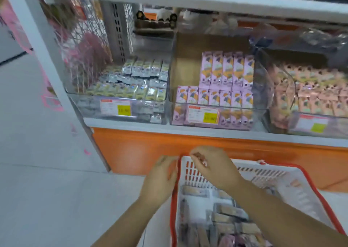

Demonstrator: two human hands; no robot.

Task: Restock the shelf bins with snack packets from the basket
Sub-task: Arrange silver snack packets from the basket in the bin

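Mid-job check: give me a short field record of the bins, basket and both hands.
left bin: silver packets, partly full
middle bin: purple packets, back left bare
right bin: pink packets
basket: white, red rim, loose packets inside
left hand: fingers straight, by basket's left rim
right hand: above basket's far-left corner, fingers curled, grip unclear
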